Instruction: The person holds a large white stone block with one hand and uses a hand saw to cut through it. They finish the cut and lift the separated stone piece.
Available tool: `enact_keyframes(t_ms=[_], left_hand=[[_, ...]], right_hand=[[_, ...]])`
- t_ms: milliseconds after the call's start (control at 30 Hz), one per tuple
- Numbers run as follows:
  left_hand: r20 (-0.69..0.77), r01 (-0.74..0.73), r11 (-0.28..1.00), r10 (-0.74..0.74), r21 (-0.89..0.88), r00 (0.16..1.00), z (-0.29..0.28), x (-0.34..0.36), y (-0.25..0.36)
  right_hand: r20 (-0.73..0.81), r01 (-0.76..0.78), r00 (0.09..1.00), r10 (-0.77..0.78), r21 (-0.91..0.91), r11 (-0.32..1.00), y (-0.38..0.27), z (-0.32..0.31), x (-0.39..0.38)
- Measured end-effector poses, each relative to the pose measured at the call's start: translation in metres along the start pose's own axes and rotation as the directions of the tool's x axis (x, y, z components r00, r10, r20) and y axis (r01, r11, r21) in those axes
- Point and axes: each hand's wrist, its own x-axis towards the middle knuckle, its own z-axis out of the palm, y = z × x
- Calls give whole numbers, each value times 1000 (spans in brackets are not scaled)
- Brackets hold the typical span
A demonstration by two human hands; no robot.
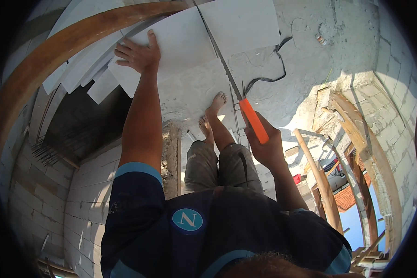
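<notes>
A black cable (268, 76) lies on the concrete floor (310, 55) right of the white panel (190, 46), and bare feet (213, 111) stand at the panel's near edge. The left hand (138, 54) presses flat, fingers spread, on the panel's left edge. The right hand (264, 146) is clamped on the saw (238, 99), orange handle near, blade running up-left through the panel.

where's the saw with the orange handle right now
In the head view, right of centre: the saw is gripped by the right hand, its blade across the white panel, beside the bare feet.
</notes>
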Motion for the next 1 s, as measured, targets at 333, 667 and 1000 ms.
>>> enact_keyframes(t_ms=[333,667,1000], left_hand=[[46,20,999,-18,-44,999,3,11,-5],[147,82,995,-73,-59,986,1,2,17],[227,138,987,-116,-86,967,-10,5,16]], right_hand=[[0,-43,999,43,-17,999,-28,8,30],[59,-199,977,205,-93,976,-57,16,151],[33,-229,973,230,-41,973,-52,25,135]])
